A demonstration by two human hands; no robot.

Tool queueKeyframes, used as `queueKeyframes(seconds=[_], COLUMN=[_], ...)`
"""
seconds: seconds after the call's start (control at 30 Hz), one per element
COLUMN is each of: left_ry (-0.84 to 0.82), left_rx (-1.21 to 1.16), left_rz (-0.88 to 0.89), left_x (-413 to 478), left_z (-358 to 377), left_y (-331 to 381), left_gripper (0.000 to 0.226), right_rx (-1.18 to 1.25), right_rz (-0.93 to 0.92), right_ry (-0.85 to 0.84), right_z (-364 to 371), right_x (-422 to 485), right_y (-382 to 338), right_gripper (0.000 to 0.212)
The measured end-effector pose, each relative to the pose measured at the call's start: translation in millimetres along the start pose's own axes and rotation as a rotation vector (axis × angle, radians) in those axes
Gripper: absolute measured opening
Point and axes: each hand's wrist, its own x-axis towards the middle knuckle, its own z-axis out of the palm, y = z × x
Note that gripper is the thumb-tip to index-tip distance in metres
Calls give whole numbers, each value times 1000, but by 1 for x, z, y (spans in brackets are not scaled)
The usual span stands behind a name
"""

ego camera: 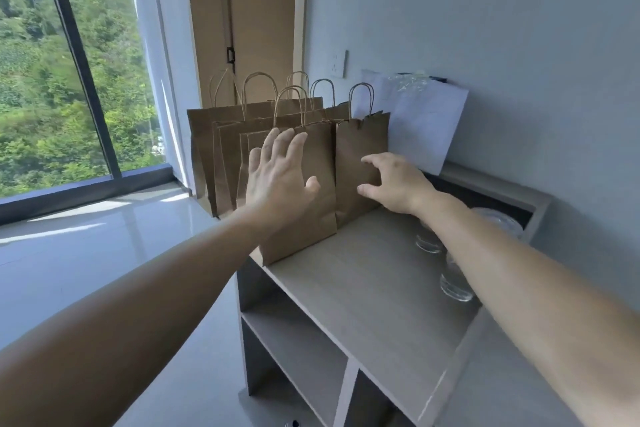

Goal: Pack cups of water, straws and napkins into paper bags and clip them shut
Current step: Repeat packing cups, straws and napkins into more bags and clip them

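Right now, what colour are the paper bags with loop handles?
The paper bags are plain brown; head view.

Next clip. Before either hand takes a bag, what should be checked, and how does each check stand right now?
1. Paper bags upright on the shelf top: ok.
2. Left hand free, fingers spread: ok.
3. Right hand grip on the right-hand bag: cannot tell; fingers lie at its front.
4. Cups of water at hand: ok, partly behind the right arm.
5. Straws, napkins, clips in view: not ok.
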Motion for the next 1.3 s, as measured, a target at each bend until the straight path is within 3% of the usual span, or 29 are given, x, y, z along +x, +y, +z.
queueKeyframes(seconds=[0.3,0.6,0.93,1.3], left_ry=[-360,-436,-632,-843], left_rx=[-145,-220,-219,-232], left_rz=[148,334,463,697], left_x=[-52,-93,-206,-271], left_z=[40,62,137,201], left_y=[108,275,484,612], left_gripper=[69,69,71,71], right_rx=[-108,-149,-128,-117], right_rz=[300,463,680,979], right_ry=[35,100,75,113], right_z=[-47,-113,-170,-193], right_x=[-145,-292,-478,-611], right_y=[50,137,280,359], right_gripper=[58,60,64,61])
